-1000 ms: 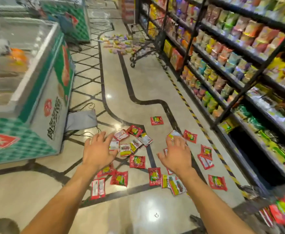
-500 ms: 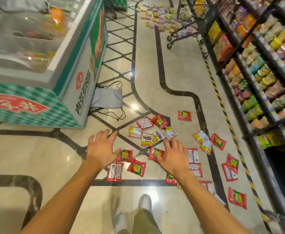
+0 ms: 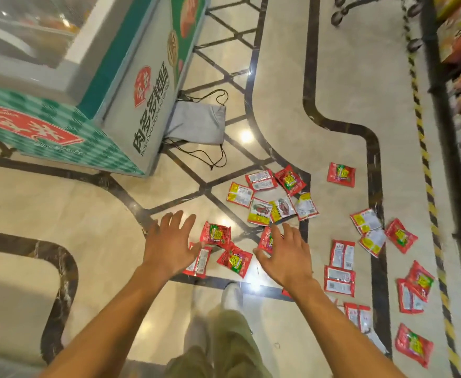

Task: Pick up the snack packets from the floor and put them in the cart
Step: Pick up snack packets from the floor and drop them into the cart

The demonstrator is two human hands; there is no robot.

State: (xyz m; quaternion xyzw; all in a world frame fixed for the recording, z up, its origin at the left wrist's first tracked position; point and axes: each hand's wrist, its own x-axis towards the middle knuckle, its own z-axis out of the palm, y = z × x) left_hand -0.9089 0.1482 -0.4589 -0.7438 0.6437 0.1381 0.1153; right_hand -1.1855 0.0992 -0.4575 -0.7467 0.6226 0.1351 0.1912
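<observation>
Floor [image 3: 333, 77]: polished stone with dark inlay lines, beneath both hands.
Freezer [image 3: 120, 85]: green-checked cabinet, well beyond the left fingers [image 3: 173, 222] and to their left.
Snack packets [image 3: 259, 211]: scattered on the floor, ahead and right of the right fingers [image 3: 289, 233]; none held.
Grey bag [image 3: 196, 122]: flat on the floor, beyond the left fingertips, against the freezer.
Left hand [image 3: 169, 246]: fingers spread, holding nothing; red packet [image 3: 216, 235] just right of them.
Right hand [image 3: 286, 257]: fingers spread over another packet [image 3: 267, 240]; contact cannot be told.

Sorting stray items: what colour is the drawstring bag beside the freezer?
Grey, with black cords; the drawstring bag shows best in the head view.
</observation>
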